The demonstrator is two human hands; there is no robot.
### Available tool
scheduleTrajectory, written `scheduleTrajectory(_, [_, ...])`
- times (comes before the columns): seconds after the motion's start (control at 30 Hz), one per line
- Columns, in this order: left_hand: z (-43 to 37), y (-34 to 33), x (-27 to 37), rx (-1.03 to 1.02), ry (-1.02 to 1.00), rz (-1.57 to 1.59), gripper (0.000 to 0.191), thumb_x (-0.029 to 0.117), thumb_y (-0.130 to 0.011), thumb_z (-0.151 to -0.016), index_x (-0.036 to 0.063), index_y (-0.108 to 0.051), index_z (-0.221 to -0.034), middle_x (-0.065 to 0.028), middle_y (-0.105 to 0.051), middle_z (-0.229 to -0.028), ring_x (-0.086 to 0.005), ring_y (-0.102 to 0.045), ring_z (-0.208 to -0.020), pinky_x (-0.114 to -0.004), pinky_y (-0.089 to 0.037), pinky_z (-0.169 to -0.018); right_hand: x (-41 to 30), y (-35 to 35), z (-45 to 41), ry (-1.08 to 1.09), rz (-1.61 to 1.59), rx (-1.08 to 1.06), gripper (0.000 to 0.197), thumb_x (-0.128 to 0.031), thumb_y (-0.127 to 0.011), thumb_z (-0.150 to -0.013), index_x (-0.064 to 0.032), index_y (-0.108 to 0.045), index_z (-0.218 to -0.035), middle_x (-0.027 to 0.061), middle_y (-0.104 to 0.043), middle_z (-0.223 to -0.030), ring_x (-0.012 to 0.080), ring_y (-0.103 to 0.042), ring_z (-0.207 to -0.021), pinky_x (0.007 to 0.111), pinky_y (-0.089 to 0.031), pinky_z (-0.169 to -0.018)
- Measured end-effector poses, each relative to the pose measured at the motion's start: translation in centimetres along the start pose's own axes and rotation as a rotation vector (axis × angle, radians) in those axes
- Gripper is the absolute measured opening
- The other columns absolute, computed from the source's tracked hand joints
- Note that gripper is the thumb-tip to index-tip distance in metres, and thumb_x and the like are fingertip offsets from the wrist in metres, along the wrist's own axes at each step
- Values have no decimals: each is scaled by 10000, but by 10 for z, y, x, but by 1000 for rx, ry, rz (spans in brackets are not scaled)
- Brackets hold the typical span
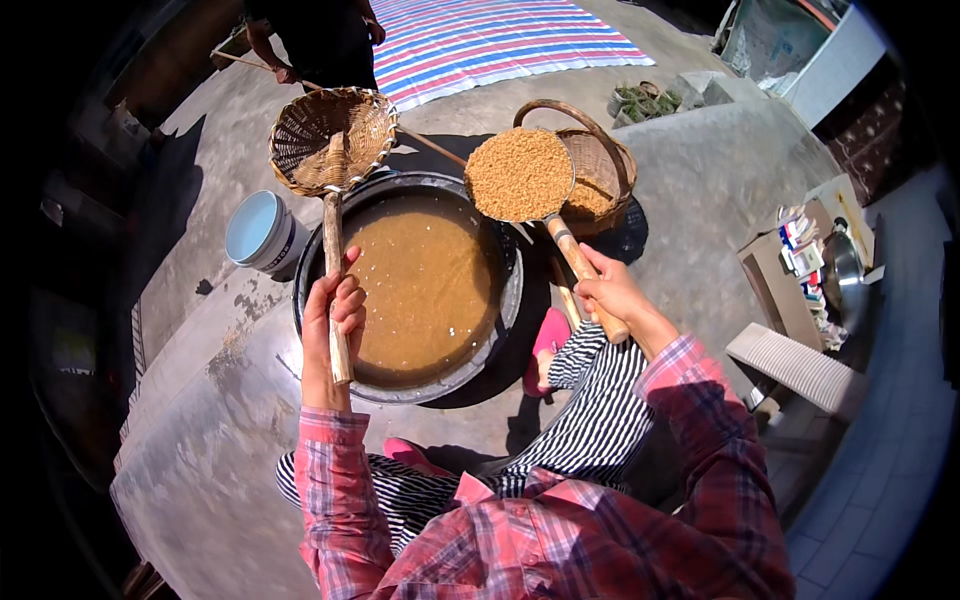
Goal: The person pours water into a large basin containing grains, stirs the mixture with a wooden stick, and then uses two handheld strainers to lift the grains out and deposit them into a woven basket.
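Observation:
My left hand (337, 300) is closed around the wooden handle of a woven wicker scoop (334, 142), which looks empty and is raised beyond the far left rim of a black tub (409, 394). Cloudy brown water (420, 292) with pale floating specks fills much of the tub. In my right hand (611, 289) is the wooden handle of a round strainer (572, 184), heaped with golden-brown grain (519, 174). The strainer is over the tub's far right edge, in front of a handled wicker basket (626, 169) that also holds grain (589, 196).
A pale blue bucket (255, 229) stands left of the tub. Another person (315, 45) holds a long stick (431, 145) behind it, near a striped sheet (502, 41). An open cardboard box (780, 289) of small packages lies at the right. Potted plants (646, 103) stand farther back.

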State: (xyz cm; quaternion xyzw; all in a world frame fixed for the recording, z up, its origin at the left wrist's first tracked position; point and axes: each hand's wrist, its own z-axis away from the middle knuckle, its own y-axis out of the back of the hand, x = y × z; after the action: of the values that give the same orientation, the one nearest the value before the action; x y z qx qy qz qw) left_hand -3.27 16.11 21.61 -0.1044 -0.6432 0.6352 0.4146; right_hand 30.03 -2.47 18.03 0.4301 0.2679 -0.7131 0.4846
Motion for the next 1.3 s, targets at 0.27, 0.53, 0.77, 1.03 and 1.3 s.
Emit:
scheduleTrajectory(0.27, [54,37,21,31,-98,90,455,121,-378,-963,-62,-276,-1367,4,-351,-698,-45,-344,-511,-159,-319,-363,7,72,-47,222,1578,666,778,-27,-573,-767,-279,-266,-1436,199,-581,-880,368,-642,-715,462,-522,-609])
scheduleTrajectory(0.53, [77,63,20,160,-72,69,413,123,-394,-959,-50,-342,-1330,2,-375,-698,-46,-353,-497,-162,-314,-354,85,52,-110,-13,1607,775,646,-62,-494,-868,-371,-317,-1408,137,-497,-957,285,-647,-714,369,-547,-623])
scheduleTrajectory(0.77, [77,69,17,222,-93,34,417,127,-405,-958,-50,-349,-1331,10,-376,-699,-37,-339,-495,-156,-315,-354,84,59,-105,36,1730,862,657,-83,-524,-862,-403,-318,-1398,94,-472,-918,247,-632,-720,340,-545,-575])
scheduleTrajectory(1.03, [74,76,9,184,-54,4,408,156,-456,-975,-50,-372,-1317,31,-340,-686,-15,-304,-486,-145,-273,-355,46,47,-70,98,1498,786,811,31,-510,-812,-414,-224,-1426,189,-495,-978,357,-625,-743,452,-527,-661])
scheduleTrajectory(1.3, [79,89,18,235,-94,-81,384,151,-473,-963,-38,-405,-1290,14,-403,-710,-13,-324,-489,-143,-284,-369,29,-27,-6,479,983,443,809,47,-539,-777,-275,-239,-1455,246,-547,-1095,386,-593,-863,458,-477,-758])
